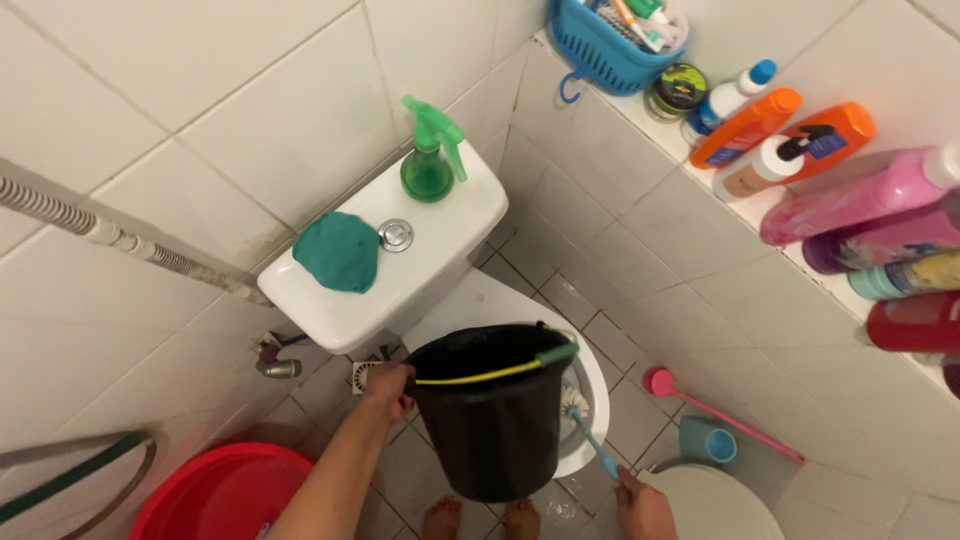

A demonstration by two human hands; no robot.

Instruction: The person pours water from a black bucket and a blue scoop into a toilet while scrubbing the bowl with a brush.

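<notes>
Over the toilet bowl, left hand grips a black bucket (right hand clasps the blue brush).

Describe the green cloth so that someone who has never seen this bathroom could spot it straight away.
Start at the white toilet tank against the tiled wall, above the black bucket that the left hand grips by its rim. On the tank's flat lid lies the teal cloth, left of the round chrome flush button. Unlike the upright green spray bottle behind, it is soft, crumpled and lies flat.
</notes>
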